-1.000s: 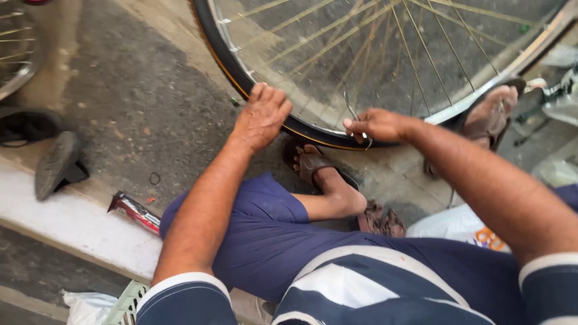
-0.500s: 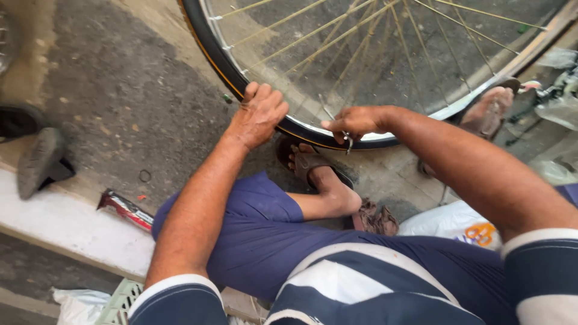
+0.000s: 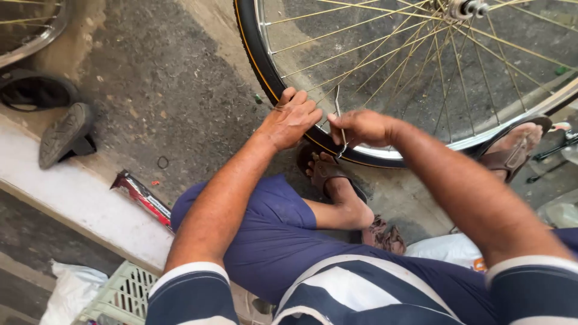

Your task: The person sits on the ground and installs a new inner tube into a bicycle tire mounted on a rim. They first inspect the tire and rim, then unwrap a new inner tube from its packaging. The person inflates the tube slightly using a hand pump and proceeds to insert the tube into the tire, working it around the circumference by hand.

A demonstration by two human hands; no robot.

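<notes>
Fingers of the left hand [image 3: 293,118] curl closed over the tyre [image 3: 256,57] at the wheel's lower edge, while the right hand [image 3: 361,127], just beside it, pinches a thin metal lever [image 3: 341,129] standing upright across the rim [image 3: 385,151].

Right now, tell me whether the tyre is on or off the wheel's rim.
On, where visible. The black tyre wraps the silver rim; the left hand grips it, and the right hand holds a metal lever there.

red packet [image 3: 139,195] on white ledge [image 3: 66,198]
</notes>
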